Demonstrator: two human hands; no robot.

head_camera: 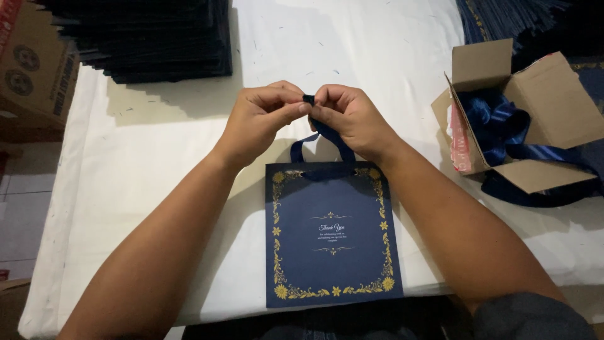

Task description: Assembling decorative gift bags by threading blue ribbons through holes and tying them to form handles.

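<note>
**Both hands pinch a ribbon handle above a flat navy gift bag**

Left hand and right hand meet knuckle to knuckle over the table; each has thumb and forefinger pinched on the top of a dark blue ribbon, the other fingers curled in; the ribbon's loop runs down from the pinch to the bag's upper edge.

Handling, as judged: the ribbon looks soft, limp and smooth, likely to slip unless pinched close to the working point; the paper gift bag looks light and fairly stiff, folded flat, prone to creasing at corners; best held by its edges or by the ribbon.

Position: the bag lies flat on the white tablecloth, just below the hands, between the forearms, its bottom edge at the table's near rim; gold floral border faces up.

Outward: an open cardboard box of blue ribbon coils to the right, well apart; a stack of dark flat bags at far left; another cardboard box at the left edge.
</note>
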